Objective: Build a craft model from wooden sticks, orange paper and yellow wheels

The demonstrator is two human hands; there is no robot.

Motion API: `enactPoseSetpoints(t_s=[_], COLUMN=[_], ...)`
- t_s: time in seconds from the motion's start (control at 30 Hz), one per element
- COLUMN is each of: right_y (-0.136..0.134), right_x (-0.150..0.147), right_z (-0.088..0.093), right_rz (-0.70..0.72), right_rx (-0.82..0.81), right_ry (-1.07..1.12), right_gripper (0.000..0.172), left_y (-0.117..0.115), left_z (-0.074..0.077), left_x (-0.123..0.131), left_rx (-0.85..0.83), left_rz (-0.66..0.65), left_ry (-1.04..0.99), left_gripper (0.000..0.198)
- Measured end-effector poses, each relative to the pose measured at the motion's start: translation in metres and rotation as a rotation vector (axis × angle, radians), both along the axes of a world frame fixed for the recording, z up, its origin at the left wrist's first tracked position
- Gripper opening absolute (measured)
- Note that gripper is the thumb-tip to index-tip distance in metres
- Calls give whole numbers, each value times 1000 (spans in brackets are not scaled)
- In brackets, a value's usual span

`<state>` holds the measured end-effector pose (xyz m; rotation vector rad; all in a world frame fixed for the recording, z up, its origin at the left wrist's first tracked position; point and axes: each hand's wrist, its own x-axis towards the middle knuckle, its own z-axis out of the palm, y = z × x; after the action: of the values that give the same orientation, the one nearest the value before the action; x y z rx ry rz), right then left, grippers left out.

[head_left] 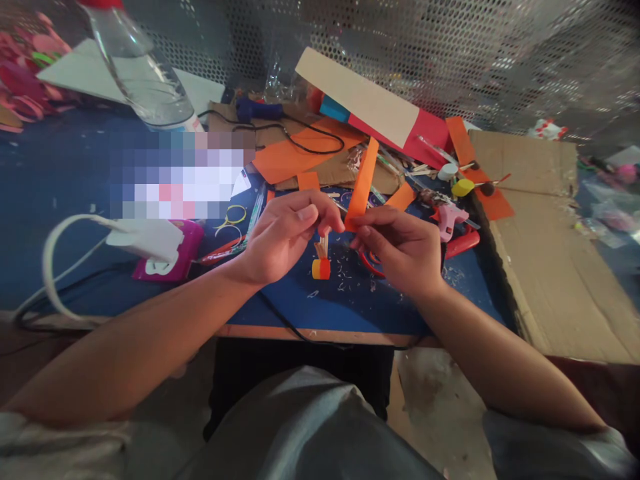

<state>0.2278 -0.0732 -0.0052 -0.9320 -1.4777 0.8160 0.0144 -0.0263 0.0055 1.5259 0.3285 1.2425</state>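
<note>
Pinched between the thumb and fingers of my right hand point(403, 250) is the lower end of an orange paper strip point(365, 177), which stands up and leans slightly right. My left hand point(287, 233) is close by on the left, its fingers loosely bent and apart, with nothing visible in them. Its fingertips come near the strip's lower end; whether they touch it I cannot tell. Just below, between both hands, a small yellow and orange paper roll point(321, 269) lies on the blue tabletop point(345, 307), with thin wooden sticks point(323, 247) at its upper side.
A pink glue gun point(450, 220) and red-handled scissors point(373, 263) lie around my right hand. Cardboard point(560, 267) covers the right side. A water bottle point(150, 87), a white charger point(150, 240) and its cable are at left. Orange paper sheets point(300, 153) lie behind.
</note>
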Motion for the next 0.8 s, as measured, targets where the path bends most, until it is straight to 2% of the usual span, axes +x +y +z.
enactPoseSetpoints(t_s=[0.07,0.17,0.3,0.43,0.63,0.8], right_y=[0,0,-1,-2,-2,-1], right_x=[-1,-2,-3,-4,-3,-4], right_z=[1,3,6,8,5,3], right_rz=[-19,-29,-6,39,21,5], right_rx=[-24,-44,-69,-82,-44,-23], right_ry=[32,73,129,194,205,174], right_gripper=[17,22,36,49,51,55], left_y=[0,-1,-6,-8,-8,-6], left_z=[-2,-5,-4,-3,-6,-6], left_x=[-1,-2,-2,1,3,3], left_rx=[31,114,306,463,495,542], left_rz=[15,104,270,330,418,407], left_ry=[11,65,164,248,229,267], left_gripper=[46,40,30,28,28,23])
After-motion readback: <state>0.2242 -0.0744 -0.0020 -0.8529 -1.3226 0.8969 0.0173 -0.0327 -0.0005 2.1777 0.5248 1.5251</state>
